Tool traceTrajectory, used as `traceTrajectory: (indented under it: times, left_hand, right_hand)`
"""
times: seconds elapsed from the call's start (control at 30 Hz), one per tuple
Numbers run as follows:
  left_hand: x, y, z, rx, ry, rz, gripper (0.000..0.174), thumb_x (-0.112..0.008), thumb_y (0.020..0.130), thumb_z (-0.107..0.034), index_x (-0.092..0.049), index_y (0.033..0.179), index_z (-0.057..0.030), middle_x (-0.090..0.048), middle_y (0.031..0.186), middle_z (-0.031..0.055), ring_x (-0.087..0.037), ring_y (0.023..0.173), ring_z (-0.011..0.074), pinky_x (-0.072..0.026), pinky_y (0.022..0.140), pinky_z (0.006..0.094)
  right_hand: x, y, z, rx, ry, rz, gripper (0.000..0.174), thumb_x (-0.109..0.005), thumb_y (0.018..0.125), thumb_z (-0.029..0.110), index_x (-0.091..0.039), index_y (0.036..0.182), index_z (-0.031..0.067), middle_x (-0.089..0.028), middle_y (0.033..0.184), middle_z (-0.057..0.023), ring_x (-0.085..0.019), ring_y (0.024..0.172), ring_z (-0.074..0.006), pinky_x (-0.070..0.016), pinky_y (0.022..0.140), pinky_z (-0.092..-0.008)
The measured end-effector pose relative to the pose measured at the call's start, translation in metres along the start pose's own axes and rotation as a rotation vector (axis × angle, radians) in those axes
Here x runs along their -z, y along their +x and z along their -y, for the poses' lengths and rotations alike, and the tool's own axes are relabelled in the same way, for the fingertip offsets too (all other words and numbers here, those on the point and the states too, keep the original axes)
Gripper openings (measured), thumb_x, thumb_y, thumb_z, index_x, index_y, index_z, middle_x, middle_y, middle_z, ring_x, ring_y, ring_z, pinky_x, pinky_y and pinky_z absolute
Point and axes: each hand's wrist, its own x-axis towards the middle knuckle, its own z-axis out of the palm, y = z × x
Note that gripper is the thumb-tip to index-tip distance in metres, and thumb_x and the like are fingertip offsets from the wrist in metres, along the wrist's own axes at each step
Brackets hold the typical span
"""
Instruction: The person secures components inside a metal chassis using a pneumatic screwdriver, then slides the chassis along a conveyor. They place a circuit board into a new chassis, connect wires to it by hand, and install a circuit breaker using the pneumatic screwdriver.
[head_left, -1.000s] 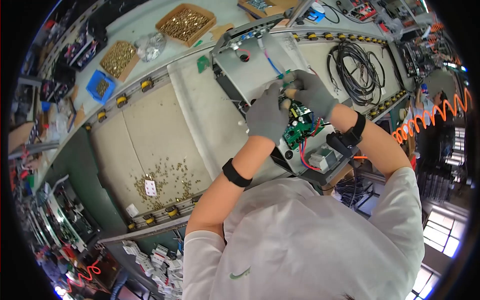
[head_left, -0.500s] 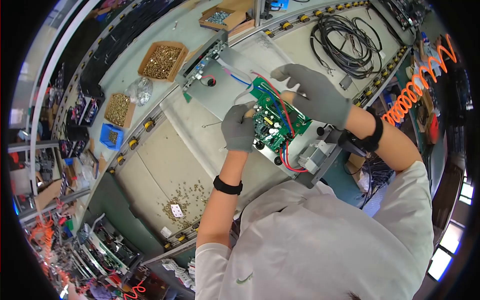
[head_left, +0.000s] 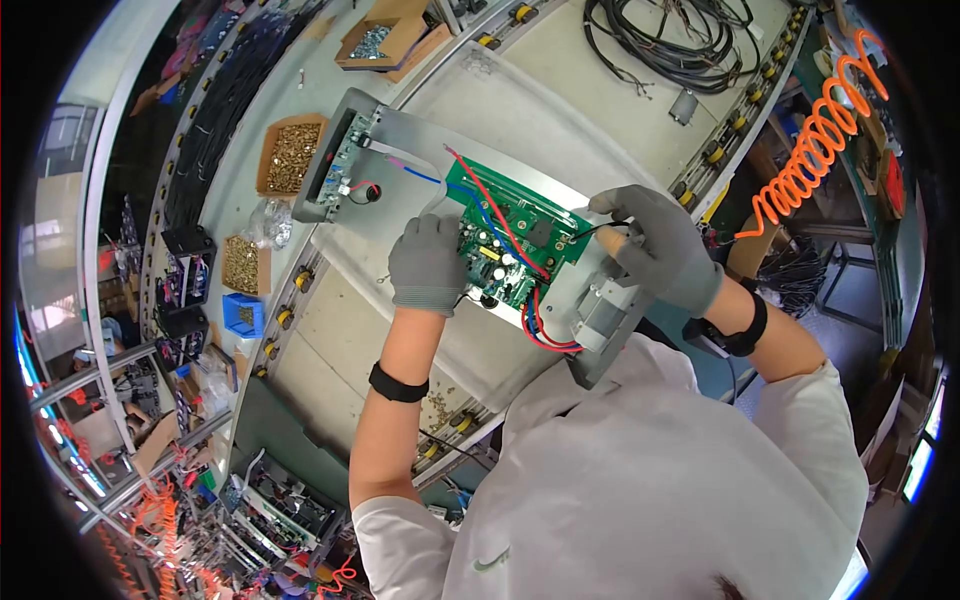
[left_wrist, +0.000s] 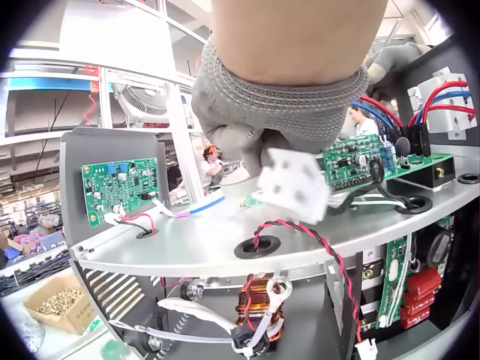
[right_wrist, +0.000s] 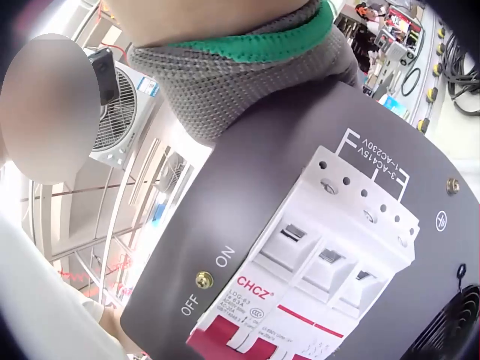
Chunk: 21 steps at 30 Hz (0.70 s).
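A green circuit board (head_left: 510,238) with red and blue wires lies over the bare metal plate of a chassis (head_left: 405,150). My gloved left hand (head_left: 428,265) is at its left edge, fingers curled there and partly hidden. A flat grey cable (head_left: 437,195) rises behind that hand. My gloved right hand (head_left: 660,250) is bent above the board's right end, and a black wire (head_left: 590,231) runs between its thumb and forefinger. In the right wrist view the dark end panel (right_wrist: 225,195) with a white breaker (right_wrist: 315,262) hides these fingers. A ring terminal (left_wrist: 279,289) hangs below the plate.
A coil of black cable (head_left: 690,45) lies on the roller line farther off. Boxes of small brass parts (head_left: 293,157) and a blue bin (head_left: 244,315) stand on the bench at left. An orange coiled hose (head_left: 815,140) hangs at right.
The head view has turned and shifted. My hands were together over the board and have spread apart, left to its left edge, right to its right end. The board now lies flatter on the plate.
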Motion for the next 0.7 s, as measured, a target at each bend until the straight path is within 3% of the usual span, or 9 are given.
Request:
traceTrajectory:
  times: [0.07,0.17,0.43,0.63,0.7]
  left_hand:
    - [0.000,0.001,0.001,-0.015,0.033,0.036,0.023,-0.058,0.067,-0.008,-0.059,0.090,-0.0102,-0.054,0.081,0.0052,-0.056,0.080,0.0239,-0.0477,0.062,0.0350]
    - [0.000,0.004,0.002,-0.053,0.083,0.061,0.022,-0.057,0.067,-0.008,-0.058,0.089,-0.0095,-0.053,0.081,0.0051,-0.056,0.080,0.0240,-0.0472,0.063,0.0349]
    - [0.000,0.004,0.002,-0.072,0.034,0.046,0.024,-0.058,0.066,-0.005,-0.057,0.090,-0.0102,-0.053,0.081,0.0065,-0.055,0.080,0.0266,-0.0472,0.065,0.0374]
    - [0.003,0.009,-0.007,0.153,-0.176,0.066,0.020,-0.059,0.073,-0.006,-0.062,0.092,-0.0085,-0.062,0.087,0.0106,-0.059,0.083,0.0319,-0.0484,0.070,0.0418]
    - [0.004,0.009,-0.007,0.228,-0.222,0.004,0.010,-0.061,0.078,-0.010,-0.064,0.087,-0.0074,-0.063,0.080,0.0115,-0.061,0.074,0.0301,-0.0490,0.065,0.0394]
  right_hand:
    - [-0.003,0.005,-0.014,0.286,-0.214,-0.088,0.027,-0.063,0.078,0.015,-0.061,0.103,0.0042,-0.062,0.092,-0.0124,-0.063,0.081,-0.0256,-0.0506,0.070,-0.0344]
    - [-0.004,0.007,-0.019,0.409,-0.239,-0.144,0.022,-0.064,0.078,0.016,-0.062,0.097,0.0053,-0.063,0.087,-0.0120,-0.062,0.078,-0.0283,-0.0495,0.070,-0.0357]
    - [-0.004,0.008,-0.019,0.393,-0.179,-0.129,0.016,-0.063,0.077,0.017,-0.063,0.090,0.0076,-0.064,0.082,-0.0103,-0.063,0.078,-0.0284,-0.0495,0.069,-0.0364]
    - [-0.002,0.007,-0.017,0.385,-0.194,-0.109,0.015,-0.063,0.077,0.018,-0.063,0.090,0.0084,-0.065,0.081,-0.0096,-0.063,0.077,-0.0275,-0.0500,0.068,-0.0361]
    - [-0.001,0.007,-0.019,0.386,-0.199,-0.108,0.015,-0.063,0.078,0.018,-0.063,0.089,0.0087,-0.065,0.081,-0.0090,-0.063,0.077,-0.0271,-0.0499,0.067,-0.0361]
